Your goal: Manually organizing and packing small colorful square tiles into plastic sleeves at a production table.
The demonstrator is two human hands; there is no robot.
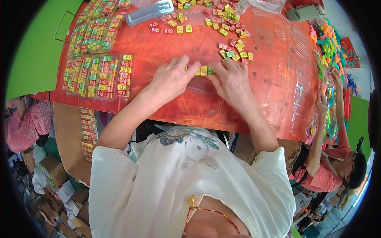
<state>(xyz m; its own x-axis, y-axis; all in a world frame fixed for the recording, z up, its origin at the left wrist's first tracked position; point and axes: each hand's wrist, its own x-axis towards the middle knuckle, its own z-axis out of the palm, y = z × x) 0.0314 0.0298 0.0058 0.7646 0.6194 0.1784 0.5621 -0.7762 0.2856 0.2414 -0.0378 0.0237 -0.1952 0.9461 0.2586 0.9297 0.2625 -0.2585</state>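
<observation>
A short row of small yellow and green boxes (204, 70) lies on the red table between my two hands. My left hand (171, 77) closes its fingers on the row's left end. At the right end, my right hand (231, 81) pinches the row with thumb and fingers. My fingers cover both ends, so the row's full length is hidden. Just beyond my right hand is a scatter of loose small boxes (237, 47) in red, yellow and green.
Clear trays filled with small boxes (95, 77) cover the table's left side. Empty clear trays (301, 83) are stacked on the right. A clear plastic container (150, 12) lies at the back. An open carton (67, 135) stands below left. A co-worker (329, 166) handles colourful pieces at right.
</observation>
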